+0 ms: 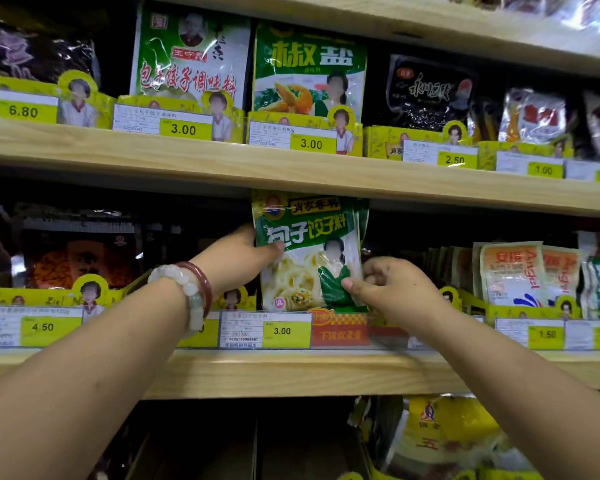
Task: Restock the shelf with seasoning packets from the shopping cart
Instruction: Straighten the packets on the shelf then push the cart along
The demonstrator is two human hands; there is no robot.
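A stack of green and white seasoning packets (305, 251) stands upright on the middle wooden shelf (291, 372), behind a 3.00 price tag (265, 330). My left hand (238, 259) grips the stack's left edge, thumb on the front. My right hand (394, 289) pinches its lower right corner. A bead bracelet and a red bangle circle my left wrist. The shopping cart is out of view.
The upper shelf (291, 168) carries green packets (309, 71) and dark bags. Dark packets (77, 258) stand left of the stack, orange and white Angel packets (513, 275) to the right. Yellow bags (440, 438) lie on the shelf below.
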